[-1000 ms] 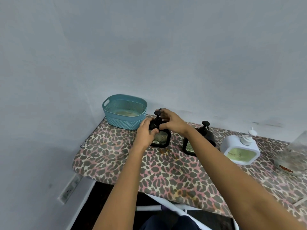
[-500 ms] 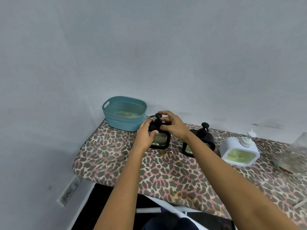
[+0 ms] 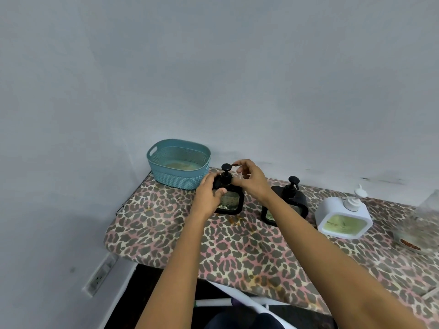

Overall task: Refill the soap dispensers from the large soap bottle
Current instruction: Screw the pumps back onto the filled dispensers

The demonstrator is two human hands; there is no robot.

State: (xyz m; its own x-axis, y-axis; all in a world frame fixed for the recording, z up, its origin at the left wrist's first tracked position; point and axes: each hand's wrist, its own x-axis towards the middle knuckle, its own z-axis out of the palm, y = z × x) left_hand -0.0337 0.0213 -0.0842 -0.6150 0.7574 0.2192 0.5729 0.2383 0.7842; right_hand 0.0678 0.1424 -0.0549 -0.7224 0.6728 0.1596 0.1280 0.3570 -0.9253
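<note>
A black square soap dispenser [image 3: 230,201] with a pump top stands on the leopard-print board [image 3: 237,245]. My left hand [image 3: 209,195] grips its body from the left. My right hand [image 3: 250,180] pinches the collar of the black pump [image 3: 225,173], whose head sticks up free of my fingers. A second black dispenser [image 3: 291,200] stands to the right, partly hidden by my right forearm. Further right sits a white dispenser [image 3: 344,218] with greenish soap. A large clear soap bottle [image 3: 422,224] shows at the right edge, blurred.
A teal plastic basket [image 3: 179,163] sits at the board's back left corner against the grey wall. A wall socket [image 3: 101,275] is low on the left. White frame tubes [image 3: 213,302] run below the board's front edge.
My right hand has come off the pump head and now holds lower at the collar, so the pump head is uncovered. The left hand keeps its hold on the dispenser.
</note>
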